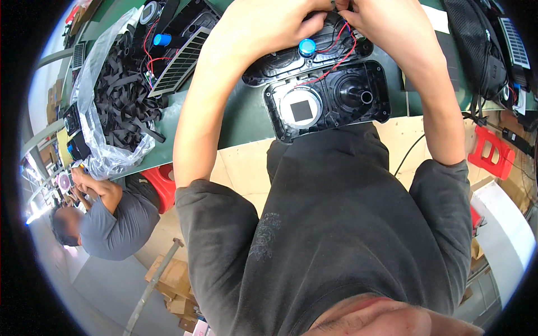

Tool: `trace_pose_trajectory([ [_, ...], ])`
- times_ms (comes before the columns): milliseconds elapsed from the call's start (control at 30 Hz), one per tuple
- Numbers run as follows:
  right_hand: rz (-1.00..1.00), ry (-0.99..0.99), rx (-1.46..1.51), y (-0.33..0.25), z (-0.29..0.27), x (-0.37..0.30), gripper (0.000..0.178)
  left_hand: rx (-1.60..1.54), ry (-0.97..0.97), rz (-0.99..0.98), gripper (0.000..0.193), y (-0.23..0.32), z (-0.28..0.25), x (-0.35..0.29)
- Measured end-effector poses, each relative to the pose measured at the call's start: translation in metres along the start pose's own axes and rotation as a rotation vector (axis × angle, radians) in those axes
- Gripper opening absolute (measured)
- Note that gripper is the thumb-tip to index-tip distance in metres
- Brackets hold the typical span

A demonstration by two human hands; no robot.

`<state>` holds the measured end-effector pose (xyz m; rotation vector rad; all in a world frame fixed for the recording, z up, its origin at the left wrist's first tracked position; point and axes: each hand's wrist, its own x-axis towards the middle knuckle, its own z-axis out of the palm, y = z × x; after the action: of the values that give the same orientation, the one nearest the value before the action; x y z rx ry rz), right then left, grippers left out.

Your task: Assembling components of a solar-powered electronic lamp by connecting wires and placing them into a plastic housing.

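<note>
Both my hands meet at the top edge of the view, over the far half of a black plastic casing (269, 71). My left hand (305, 21) has its fingers bent and closed. Beside it, my right hand (361, 12) pinches near the top of the red and dark wires (352, 39). What lies between the fingertips is too small and partly cut off. A blue cylindrical part (307, 47) sits in the far half, just below my left hand. Nearer me lies the other casing half (383, 92), holding a round speaker (300, 107) with a dark square on it.
On the left, a clear plastic bag (92, 131) holds black straps (120, 95), near a wired unit with a small solar panel (180, 61). A black mesh bag (476, 50) lies at right on the green table (238, 120). Another person (120, 215) sits at left; red stools (490, 152) stand below.
</note>
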<state>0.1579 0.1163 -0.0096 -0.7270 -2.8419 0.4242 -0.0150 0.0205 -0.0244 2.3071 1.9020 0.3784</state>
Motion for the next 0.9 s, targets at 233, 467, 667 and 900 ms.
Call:
trace_pose_trajectory([
  [233, -0.011, 0.023, 0.185, -0.002, -0.03, -0.021, 0.02, 0.058, -0.173, 0.029, 0.025, -0.003, -0.004, 0.014],
  [467, -0.138, 0.098, 0.274, 0.011, -0.012, -0.027, 0.019, 0.065, -0.175, 0.023, 0.026, 0.0, 0.002, 0.014],
  [667, -0.847, 0.541, 0.844, 0.062, 0.057, -0.006, 0.022, 0.064, -0.125, 0.106, 0.023, -0.001, 0.006, 0.02],
  [900, -0.204, -0.09, 0.508, 0.027, -0.008, -0.03, 0.014, 0.127, -0.069, 0.119, 0.019, 0.001, 0.009, 0.008],
])
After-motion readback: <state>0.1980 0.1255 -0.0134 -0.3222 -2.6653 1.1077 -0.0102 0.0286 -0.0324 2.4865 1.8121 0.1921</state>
